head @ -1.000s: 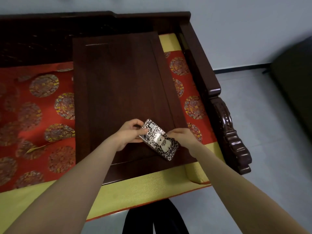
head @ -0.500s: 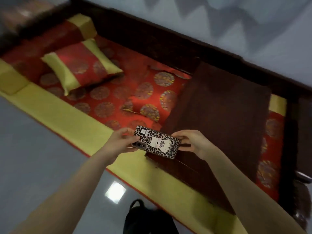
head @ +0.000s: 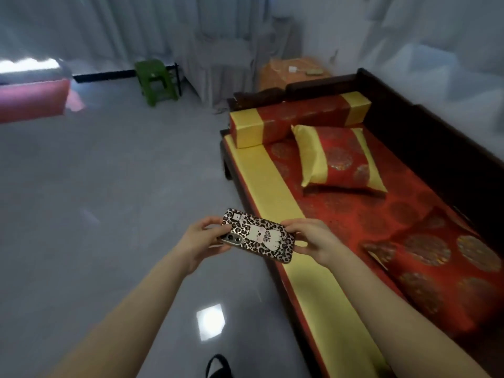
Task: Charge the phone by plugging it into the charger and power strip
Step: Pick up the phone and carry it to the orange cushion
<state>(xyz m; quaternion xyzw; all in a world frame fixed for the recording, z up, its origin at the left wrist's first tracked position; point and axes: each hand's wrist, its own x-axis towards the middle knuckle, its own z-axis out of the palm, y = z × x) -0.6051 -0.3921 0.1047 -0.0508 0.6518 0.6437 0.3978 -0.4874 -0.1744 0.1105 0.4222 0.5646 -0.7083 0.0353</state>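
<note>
A phone (head: 259,235) in a leopard-print case with a white cartoon figure is held face down, lengthwise, in front of me over the floor beside the bench. My left hand (head: 203,240) grips its camera end and my right hand (head: 313,240) grips the other end. Far back, an orange side table (head: 275,73) carries a small white object (head: 293,69) with a thin white cable and a flat dark object (head: 313,72); blur hides what they are.
A dark wooden bench (head: 425,137) with a red and yellow cushion runs along the right, bearing a bolster (head: 300,118) and a pillow (head: 338,159). A green plastic stool (head: 156,80) stands by the curtains. Grey floor (head: 109,186) spreads to the left. A red-covered surface (head: 30,99) sits far left.
Both hands lifted the phone off the dark wooden tray on the bench. The view swung left, so the tray is out of sight and the room's far end appears.
</note>
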